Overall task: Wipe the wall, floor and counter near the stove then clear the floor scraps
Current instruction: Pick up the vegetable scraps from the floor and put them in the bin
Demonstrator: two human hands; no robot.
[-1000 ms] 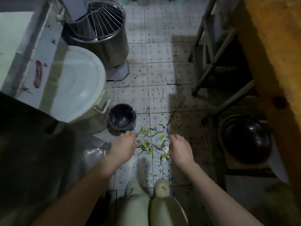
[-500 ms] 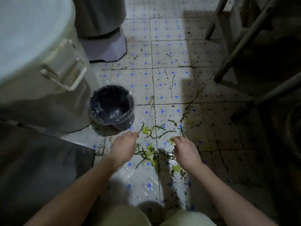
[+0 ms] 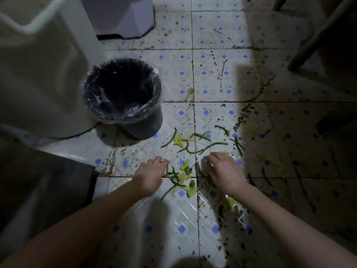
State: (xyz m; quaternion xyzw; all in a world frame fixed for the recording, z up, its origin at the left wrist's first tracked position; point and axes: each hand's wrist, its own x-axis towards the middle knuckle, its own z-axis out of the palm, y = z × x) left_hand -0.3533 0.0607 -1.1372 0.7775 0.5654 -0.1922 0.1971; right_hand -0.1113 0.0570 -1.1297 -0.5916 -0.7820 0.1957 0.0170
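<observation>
In the head view, green scraps (image 3: 185,172) are seen strewn on the tiled floor (image 3: 173,219), near the lined bin (image 3: 123,89). The left hand (image 3: 149,176) and right hand (image 3: 225,171) are set either side of the pile, fingers bent to the tiles; whether any stalk is pinched cannot be told. The scraps are best raked into one heap, outlying stalks included, before being lifted. No writing can be read.

Green scraps (image 3: 195,149); blue-diamond white floor (image 3: 212,74)

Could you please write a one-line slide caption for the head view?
Left hand and right hand reach for green scraps on the tiled floor near a lined bin.
</observation>
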